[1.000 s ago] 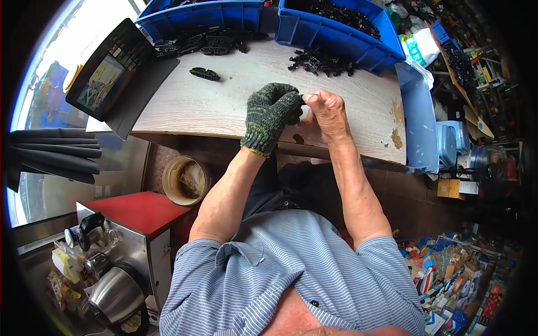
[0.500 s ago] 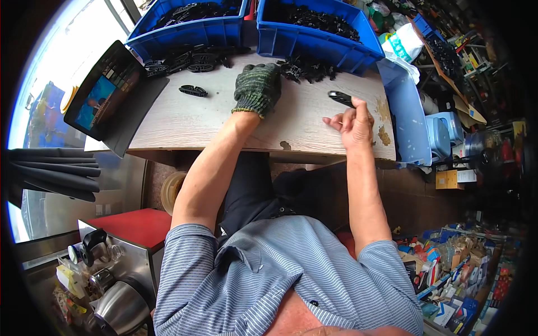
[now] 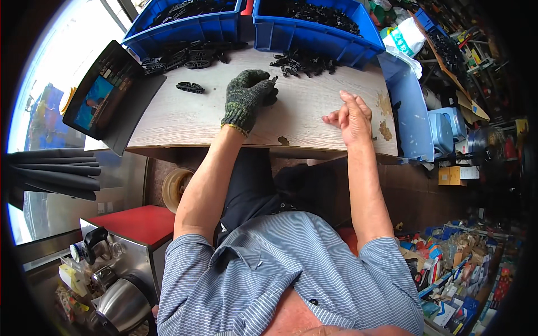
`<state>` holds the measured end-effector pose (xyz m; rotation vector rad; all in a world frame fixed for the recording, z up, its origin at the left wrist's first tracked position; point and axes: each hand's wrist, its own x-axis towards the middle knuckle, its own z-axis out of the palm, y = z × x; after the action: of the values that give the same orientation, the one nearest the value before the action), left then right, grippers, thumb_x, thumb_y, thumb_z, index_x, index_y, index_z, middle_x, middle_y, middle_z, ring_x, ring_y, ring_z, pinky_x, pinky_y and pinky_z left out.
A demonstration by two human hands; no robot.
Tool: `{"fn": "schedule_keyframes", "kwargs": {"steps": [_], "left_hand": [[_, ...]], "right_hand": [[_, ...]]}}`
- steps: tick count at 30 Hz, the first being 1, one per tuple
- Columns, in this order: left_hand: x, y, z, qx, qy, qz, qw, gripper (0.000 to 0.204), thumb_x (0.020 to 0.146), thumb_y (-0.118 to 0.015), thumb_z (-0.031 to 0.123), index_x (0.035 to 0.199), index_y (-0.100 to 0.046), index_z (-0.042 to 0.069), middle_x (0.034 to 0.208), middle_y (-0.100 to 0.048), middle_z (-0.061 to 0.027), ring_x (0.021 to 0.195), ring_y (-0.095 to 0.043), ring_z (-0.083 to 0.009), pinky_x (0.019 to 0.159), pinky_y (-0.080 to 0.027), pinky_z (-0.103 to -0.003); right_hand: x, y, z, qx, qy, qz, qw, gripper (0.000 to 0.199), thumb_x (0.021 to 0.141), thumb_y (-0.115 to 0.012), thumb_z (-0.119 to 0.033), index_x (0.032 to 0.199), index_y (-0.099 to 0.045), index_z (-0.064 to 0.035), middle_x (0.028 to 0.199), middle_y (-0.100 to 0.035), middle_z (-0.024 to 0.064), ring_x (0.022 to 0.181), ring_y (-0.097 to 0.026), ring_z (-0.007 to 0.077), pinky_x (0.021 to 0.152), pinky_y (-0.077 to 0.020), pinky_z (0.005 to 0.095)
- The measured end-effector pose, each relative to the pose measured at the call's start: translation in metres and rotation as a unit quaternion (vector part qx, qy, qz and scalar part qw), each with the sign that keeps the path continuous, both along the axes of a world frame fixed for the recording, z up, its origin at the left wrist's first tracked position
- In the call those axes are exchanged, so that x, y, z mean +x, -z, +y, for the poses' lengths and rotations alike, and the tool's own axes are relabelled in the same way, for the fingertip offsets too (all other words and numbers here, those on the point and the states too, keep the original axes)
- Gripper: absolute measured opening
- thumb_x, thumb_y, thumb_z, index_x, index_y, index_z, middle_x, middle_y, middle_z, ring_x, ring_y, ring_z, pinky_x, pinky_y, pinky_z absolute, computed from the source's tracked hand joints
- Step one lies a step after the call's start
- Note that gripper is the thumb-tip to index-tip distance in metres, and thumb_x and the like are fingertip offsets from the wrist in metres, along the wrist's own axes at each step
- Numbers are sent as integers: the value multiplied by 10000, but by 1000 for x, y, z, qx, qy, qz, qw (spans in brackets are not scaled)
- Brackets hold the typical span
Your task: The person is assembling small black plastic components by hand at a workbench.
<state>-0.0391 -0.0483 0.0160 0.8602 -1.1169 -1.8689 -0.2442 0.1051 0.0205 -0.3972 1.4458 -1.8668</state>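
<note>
My left hand [image 3: 245, 99], in a dark green knitted glove, is closed over the middle of the table. A small black plastic piece [image 3: 274, 79] pokes out between its thumb and fingertips. My bare right hand [image 3: 355, 120] hovers near the table's right side, fingers partly stretched and apart, with nothing visible in them. To the left of the glove lies a single black oval plastic part [image 3: 190, 88]. Beyond it is a heap of similar oval parts [image 3: 197, 58]. Small black pieces [image 3: 302, 64] form another pile beyond and right of the glove.
Two blue crates [image 3: 185, 28] [image 3: 314, 36] filled with black parts line the table's far edge. A tablet in a dark case [image 3: 103, 92] leans at the left. A light blue bin [image 3: 412, 120] stands against the right edge of the wooden table [image 3: 305, 126].
The black oval part has left my right hand and no longer shows there. My left hand has drawn back slightly from the small-piece pile, now with a piece in its fingertips.
</note>
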Motion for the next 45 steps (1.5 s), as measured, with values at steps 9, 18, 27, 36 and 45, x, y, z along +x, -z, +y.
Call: {"fn": "schedule_keyframes", "kwargs": {"steps": [9, 18, 27, 36, 45], "left_hand": [[14, -3, 19, 51, 54, 37, 997, 275, 894, -704, 45, 1144, -613, -29, 971, -690, -139, 845, -717, -254, 752, -603, -347], [22, -6, 26, 22, 129, -8, 991, 269, 886, -728, 83, 1125, -650, -11, 986, -695, -113, 868, -703, -200, 727, -599, -331], [127, -5, -68, -616, -332, -413, 583, 151, 893, -662, 210, 985, -715, 101, 1043, -684, -161, 1026, -626, -362, 918, -487, -508], [140, 0, -46, -557, -78, -565, 604, 201, 925, -609, 298, 931, -704, 120, 917, -685, -146, 944, -623, -385, 830, -486, -512], [127, 5, -4, -594, -111, -472, 642, 247, 854, -753, 356, 830, -683, 120, 847, -654, -94, 872, -621, -338, 743, -455, -495]], "right_hand": [[47, 1, -38, 5, -186, 40, 982, 296, 871, -779, -227, 1088, -665, -60, 496, -533, 12, 435, -568, 149, 530, -580, 366], [50, -3, -44, 39, -277, 98, 955, 216, 871, -782, -203, 980, -685, -44, 500, -501, -5, 390, -470, 99, 484, -533, 309], [59, 3, -39, -33, -224, 65, 972, 182, 883, -755, -199, 937, -653, -58, 498, -499, 8, 426, -553, 144, 505, -580, 351], [57, 8, -37, -40, -200, 75, 976, 211, 868, -769, -217, 939, -645, -63, 500, -511, 14, 452, -598, 156, 510, -588, 357], [62, 7, -39, -50, -170, 72, 981, 224, 842, -795, -199, 919, -641, -56, 482, -503, -1, 437, -608, 160, 500, -549, 324]]}}
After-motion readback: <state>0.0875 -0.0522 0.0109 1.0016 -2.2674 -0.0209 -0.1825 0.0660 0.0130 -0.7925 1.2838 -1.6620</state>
